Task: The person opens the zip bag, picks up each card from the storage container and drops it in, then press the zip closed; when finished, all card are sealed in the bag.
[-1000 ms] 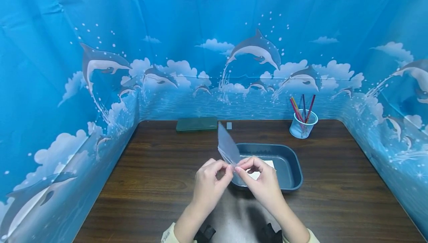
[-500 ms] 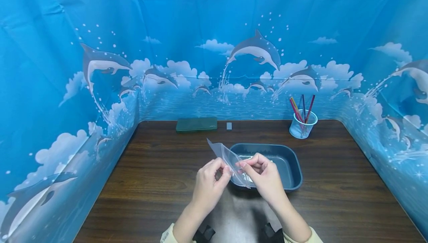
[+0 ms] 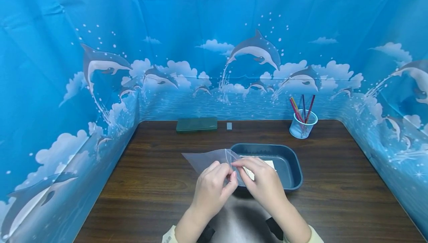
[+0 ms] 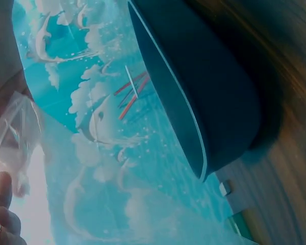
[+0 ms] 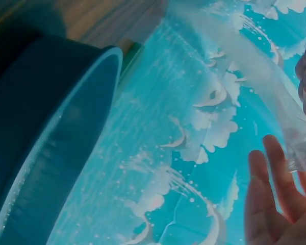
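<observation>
A clear zip bag [image 3: 202, 159] is stretched out to the left over the front left part of the dark blue tray [image 3: 291, 167]. My left hand [image 3: 210, 189] pinches the bag near its zip strip. With thumb and fingertips, my right hand [image 3: 264, 178] pinches the bag's edge close beside the left fingers. Cream-white paper [image 3: 270, 164] lies in the tray, partly hidden behind the right hand and the bag. In the left wrist view the sheer bag [image 4: 20, 122] stands above the left fingers [image 4: 5, 214]. Two fingers [image 5: 280, 184] of the right hand stretch clear of the bag in the right wrist view.
At the table's back edge lie a dark green case [image 3: 196, 125] and a small grey-blue block [image 3: 229, 126]. A light blue mesh cup [image 3: 301, 128] with several pencils [image 3: 303, 109] stands at the back right. A dolphin-print curtain [image 3: 214, 49] encloses the table.
The bag has swung from pointing up and away to lying out leftward. My right hand has shifted its pinch along the bag's edge; the left hand has kept hold.
</observation>
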A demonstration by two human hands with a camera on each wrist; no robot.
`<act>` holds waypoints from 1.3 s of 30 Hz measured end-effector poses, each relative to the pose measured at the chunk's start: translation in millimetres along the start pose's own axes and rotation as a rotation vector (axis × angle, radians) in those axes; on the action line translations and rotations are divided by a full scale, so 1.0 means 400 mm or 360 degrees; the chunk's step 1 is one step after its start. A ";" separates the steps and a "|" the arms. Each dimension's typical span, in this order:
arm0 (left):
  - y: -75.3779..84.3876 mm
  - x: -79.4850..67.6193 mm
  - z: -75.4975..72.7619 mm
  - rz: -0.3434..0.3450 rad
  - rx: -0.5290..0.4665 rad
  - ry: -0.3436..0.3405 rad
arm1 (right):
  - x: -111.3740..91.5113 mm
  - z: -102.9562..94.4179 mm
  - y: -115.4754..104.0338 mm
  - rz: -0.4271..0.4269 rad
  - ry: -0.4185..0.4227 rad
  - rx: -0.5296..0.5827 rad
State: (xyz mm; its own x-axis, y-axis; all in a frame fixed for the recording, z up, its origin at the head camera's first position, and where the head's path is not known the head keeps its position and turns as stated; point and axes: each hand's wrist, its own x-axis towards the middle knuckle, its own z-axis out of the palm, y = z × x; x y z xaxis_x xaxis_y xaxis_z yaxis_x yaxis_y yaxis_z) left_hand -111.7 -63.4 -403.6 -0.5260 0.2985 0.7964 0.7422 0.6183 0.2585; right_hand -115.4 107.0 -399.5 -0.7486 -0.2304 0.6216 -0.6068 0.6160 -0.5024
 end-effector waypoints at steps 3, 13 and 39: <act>-0.002 0.002 -0.003 0.0097 -0.0018 -0.0058 | 0.003 -0.006 -0.002 0.0038 -0.0012 -0.0055; -0.036 -0.019 0.013 -0.0161 0.0172 -0.0037 | 0.026 -0.042 0.005 -0.0132 -0.0008 -0.0205; -0.065 -0.010 0.011 0.0124 0.0260 0.0088 | 0.009 -0.013 -0.012 0.0088 -0.0088 0.0065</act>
State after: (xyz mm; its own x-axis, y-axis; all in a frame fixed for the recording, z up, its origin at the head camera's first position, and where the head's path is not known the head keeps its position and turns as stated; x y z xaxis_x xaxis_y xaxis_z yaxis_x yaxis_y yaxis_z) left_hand -130.9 -77.4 -415.8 -0.4426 0.3124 0.8405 0.7000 0.7062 0.1062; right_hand -113.6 107.2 -391.7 -0.7944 -0.2388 0.5585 -0.5734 0.5983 -0.5598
